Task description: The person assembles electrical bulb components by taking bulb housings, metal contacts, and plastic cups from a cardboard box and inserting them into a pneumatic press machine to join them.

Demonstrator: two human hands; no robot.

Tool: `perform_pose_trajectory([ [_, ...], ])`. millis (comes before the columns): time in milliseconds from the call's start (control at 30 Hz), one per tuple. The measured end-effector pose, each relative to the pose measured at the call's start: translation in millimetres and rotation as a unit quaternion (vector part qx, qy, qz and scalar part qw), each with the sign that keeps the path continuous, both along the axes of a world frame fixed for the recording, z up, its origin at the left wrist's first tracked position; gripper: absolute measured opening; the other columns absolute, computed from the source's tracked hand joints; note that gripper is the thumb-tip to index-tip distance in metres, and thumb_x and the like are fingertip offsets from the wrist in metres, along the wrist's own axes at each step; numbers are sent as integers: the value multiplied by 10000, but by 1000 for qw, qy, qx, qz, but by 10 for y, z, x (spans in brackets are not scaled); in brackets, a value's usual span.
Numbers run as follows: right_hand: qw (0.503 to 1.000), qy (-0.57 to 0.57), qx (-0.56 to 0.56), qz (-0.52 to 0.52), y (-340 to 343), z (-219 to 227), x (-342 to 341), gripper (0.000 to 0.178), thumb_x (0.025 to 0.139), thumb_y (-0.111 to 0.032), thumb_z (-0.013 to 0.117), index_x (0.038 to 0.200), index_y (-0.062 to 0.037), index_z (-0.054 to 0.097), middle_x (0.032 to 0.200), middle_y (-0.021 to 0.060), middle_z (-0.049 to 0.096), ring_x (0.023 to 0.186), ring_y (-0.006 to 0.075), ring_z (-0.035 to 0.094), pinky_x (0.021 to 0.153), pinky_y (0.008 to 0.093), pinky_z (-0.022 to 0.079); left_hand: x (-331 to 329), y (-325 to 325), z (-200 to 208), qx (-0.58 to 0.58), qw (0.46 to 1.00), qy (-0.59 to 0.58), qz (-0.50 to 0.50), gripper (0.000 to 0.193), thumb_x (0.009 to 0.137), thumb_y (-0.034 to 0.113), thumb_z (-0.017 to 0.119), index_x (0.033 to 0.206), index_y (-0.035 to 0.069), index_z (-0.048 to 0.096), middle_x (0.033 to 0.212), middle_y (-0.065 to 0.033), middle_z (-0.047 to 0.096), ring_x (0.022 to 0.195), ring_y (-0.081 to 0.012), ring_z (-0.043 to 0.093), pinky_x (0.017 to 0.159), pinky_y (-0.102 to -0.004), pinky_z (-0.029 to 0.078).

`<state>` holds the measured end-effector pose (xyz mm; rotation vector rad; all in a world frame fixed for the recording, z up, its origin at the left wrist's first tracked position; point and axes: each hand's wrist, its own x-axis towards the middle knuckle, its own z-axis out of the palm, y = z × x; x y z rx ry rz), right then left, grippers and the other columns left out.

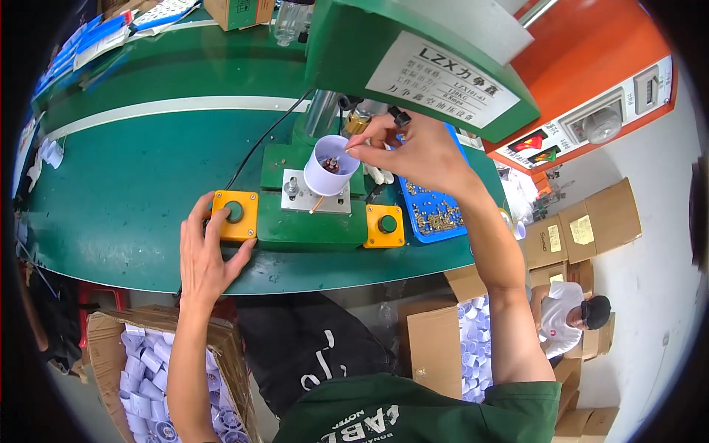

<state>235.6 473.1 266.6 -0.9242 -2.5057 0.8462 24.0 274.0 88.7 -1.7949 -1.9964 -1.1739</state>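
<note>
White cup point(323, 181) sits on the press plate point(317, 202), metal bits inside, so seemingly partway fitted; can't tell if pressed home. Right hand point(425, 151), 2 o'clock of it, fingertips nearly together at the rim, grip unclear; left hand point(207, 255), 8 o'clock, spread over a yellow button box point(247, 229). Brass pieces point(439, 220) remain at 4 o'clock, loose cups point(144, 384) at 7.

A glossy green table point(133, 229), scattered with dark specks and crossed by a pale strip point(185, 108). Near its front sits a green machine base point(310, 235), with a yellow button box point(249, 215) at its left and a second yellow box point(385, 235) at its right. Farther right lies a blue tray point(413, 197). A black cable point(264, 137) trails behind. Papers point(96, 44), apparently, lie far left.
</note>
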Motion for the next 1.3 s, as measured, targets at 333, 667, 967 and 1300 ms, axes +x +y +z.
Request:
perform_pose_trajectory([
  [333,995,-90,22,46,12,41,-173,305,789,-124,742,1056,-77,601,749,-14,658,621,57,513,595,221,454,-37,-3,-10,1,1000,-1,4,624,683,181,831,1208,59,516,1376,-170,450,980,-339,548,841,-423,480],
  [667,993,-96,-9,61,37,53,-217,347,780,-109,745,1079,-80,571,787,-19,675,662,53,516,611,226,440,-16,22,19,6,1000,13,-1,627,679,171,832,1202,50,509,1351,-169,479,995,-351,542,863,-415,471],
  [967,969,156,191,-28,-190,-608,615,135,790,-20,772,868,-40,663,873,64,682,707,115,583,620,254,468,-22,-31,-8,54,995,89,2,571,688,175,828,1164,44,542,1299,-142,553,1099,-332,541,918,-459,405],
  [1300,931,107,349,-12,-494,-1433,930,321,677,-23,816,957,-15,659,845,96,648,793,275,612,687,382,482,-71,-66,8,29,988,154,9,420,703,203,816,1033,83,586,1230,-32,637,1025,-277,527,922,-454,363],
])
